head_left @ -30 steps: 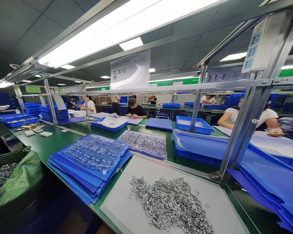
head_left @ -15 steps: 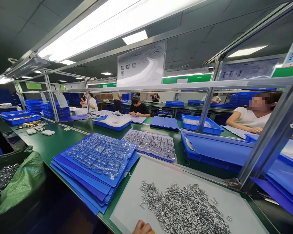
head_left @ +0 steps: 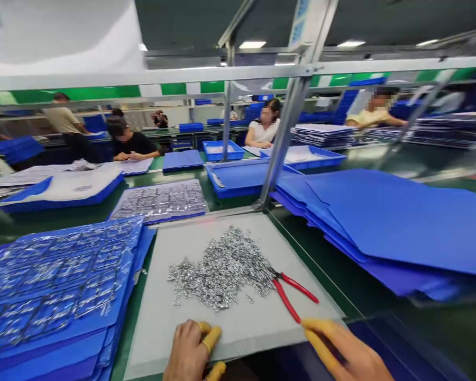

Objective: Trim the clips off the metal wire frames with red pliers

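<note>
A heap of small shiny metal pieces (head_left: pixel 230 264) lies on a white sheet-covered board (head_left: pixel 158 323). Red-handled pliers (head_left: pixel 287 301) rest at the heap's right edge, their handles spread and jaws among the pieces. At the board's near edge, my left hand (head_left: pixel 190 349) has bent fingers, with a gap between thumb and index finger; nothing shows in it. My right hand (head_left: pixel 347 352) reaches in at lower right, fingers stretched and slightly apart. One fingertip is close to the end of a plier handle; whether they touch is unclear. Yellow covers sit on fingers of both hands.
Left of the board is a stack of blue sheets (head_left: pixel 103 338) topped by bagged wire-like parts (head_left: pixel 63 275). More blue sheets (head_left: pixel 400 222) lie to the right. Behind stand a metal post (head_left: pixel 283 137), blue trays (head_left: pixel 238 177) and a bagged panel (head_left: pixel 162 198). Several people work beyond.
The view has swung right and down, so the board now sits in the middle. Both hands and the pliers are now visible; before, only part of one hand showed.
</note>
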Demonstrator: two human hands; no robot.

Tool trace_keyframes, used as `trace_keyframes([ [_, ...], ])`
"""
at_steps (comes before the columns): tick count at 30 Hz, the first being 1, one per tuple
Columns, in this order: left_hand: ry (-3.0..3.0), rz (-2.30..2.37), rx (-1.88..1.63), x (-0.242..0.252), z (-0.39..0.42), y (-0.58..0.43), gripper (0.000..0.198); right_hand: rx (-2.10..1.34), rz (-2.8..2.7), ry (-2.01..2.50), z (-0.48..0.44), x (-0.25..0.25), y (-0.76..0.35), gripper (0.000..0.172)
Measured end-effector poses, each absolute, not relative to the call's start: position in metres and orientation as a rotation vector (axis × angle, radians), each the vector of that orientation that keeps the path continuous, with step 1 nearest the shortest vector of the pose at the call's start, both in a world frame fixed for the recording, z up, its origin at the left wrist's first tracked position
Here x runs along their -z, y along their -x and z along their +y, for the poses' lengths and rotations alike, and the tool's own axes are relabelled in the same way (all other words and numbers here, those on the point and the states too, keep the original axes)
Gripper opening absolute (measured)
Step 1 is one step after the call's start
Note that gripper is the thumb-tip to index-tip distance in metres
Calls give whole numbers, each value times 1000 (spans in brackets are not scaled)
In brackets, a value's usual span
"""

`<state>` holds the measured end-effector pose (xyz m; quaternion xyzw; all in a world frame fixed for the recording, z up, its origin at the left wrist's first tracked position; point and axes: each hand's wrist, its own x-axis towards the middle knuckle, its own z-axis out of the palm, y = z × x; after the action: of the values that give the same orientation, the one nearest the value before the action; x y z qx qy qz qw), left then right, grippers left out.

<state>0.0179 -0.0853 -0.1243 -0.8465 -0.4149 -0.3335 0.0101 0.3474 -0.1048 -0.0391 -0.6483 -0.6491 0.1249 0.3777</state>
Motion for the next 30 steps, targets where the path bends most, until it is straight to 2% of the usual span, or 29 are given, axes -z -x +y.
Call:
trace_keyframes([
  [5,2691,-1232,1089,112,-81,-14,41,127,-1744,1935,-71,38,-333,47],
  [7,2693,-1249,1086,113,-83,-14,40,182,-1804,2044,-56,45,-327,55],
  [13,2668,-1316,1073,114,-85,-18,35,107,-1919,2237,-48,71,-335,61],
  [20,2646,-1288,1150,118,-84,-18,31,-60,-1760,2298,-43,63,-350,68],
  [23,2637,-1297,1151,119,-82,-19,30,-205,-1504,2193,-47,64,-360,70],
  [26,2687,-1309,1177,118,-83,-19,31,-496,-1127,1870,-53,65,-361,68],
  [30,2797,-1344,1325,105,-83,0,33,-841,-709,1301,-52,56,-339,44],
])
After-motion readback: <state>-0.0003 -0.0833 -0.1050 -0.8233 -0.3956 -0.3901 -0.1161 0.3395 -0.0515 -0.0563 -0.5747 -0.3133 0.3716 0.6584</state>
